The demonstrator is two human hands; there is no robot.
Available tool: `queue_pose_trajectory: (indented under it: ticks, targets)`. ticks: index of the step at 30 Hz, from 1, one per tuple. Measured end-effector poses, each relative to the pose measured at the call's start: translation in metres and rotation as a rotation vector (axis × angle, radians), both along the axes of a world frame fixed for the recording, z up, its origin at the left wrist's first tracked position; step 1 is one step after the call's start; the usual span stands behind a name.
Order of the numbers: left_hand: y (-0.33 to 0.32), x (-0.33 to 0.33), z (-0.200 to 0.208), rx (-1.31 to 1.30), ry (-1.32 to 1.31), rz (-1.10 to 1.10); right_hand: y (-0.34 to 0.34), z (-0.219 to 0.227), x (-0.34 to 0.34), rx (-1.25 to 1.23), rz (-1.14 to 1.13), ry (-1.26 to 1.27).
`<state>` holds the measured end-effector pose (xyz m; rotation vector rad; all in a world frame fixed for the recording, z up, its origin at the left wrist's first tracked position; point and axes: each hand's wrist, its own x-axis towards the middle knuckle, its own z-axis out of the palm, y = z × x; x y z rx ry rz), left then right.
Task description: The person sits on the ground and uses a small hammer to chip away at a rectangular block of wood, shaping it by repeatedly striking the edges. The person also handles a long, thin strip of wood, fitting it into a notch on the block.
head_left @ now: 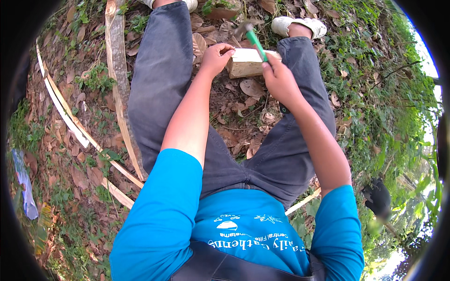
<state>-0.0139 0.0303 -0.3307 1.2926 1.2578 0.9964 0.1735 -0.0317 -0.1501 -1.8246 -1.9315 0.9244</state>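
Observation:
Between my spread legs a block of wood (pixel 245 70) lies on the leaf litter, with a pale, bright upper face. My right hand (pixel 280 77) is closed round the green handle of a hammer (pixel 255 43). The hammer's metal head is raised beyond the far side of the block and slightly blurred. My left hand (pixel 218 58) is at the block's left end, thumb and fingertips pressed together just above its edge. Whatever is in that pinch is too small to make out.
Left of my leg lie a long rough-edged plank (pixel 116 70) and thin curved wood strips (pixel 70 114). A blue-white object (pixel 26 187) rests at the far left. Dry leaves and green plants cover the ground. A dark shape (pixel 377 199) stands at the right.

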Motion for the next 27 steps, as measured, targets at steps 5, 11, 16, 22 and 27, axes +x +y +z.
queue_pose_trajectory:
  ticks: [5,11,16,22,27]
  targets:
    - [-0.005,-0.004,-0.001,0.028,0.025,0.003,0.014,0.008,0.012,-0.107,0.025,0.056]
    - [-0.021,0.0,-0.006,0.021,0.227,0.036,0.004,0.025,-0.004,0.041,-0.109,0.15]
    - [-0.051,0.015,-0.003,-0.158,0.621,-0.107,-0.016,0.002,0.01,-0.188,-0.009,-0.041]
    - [-0.053,0.003,-0.018,-0.148,0.55,-0.062,-0.014,0.064,-0.012,0.144,-0.132,0.281]
    - [-0.051,0.003,-0.01,-0.17,0.54,-0.076,-0.025,0.037,-0.023,0.491,-0.015,0.196]
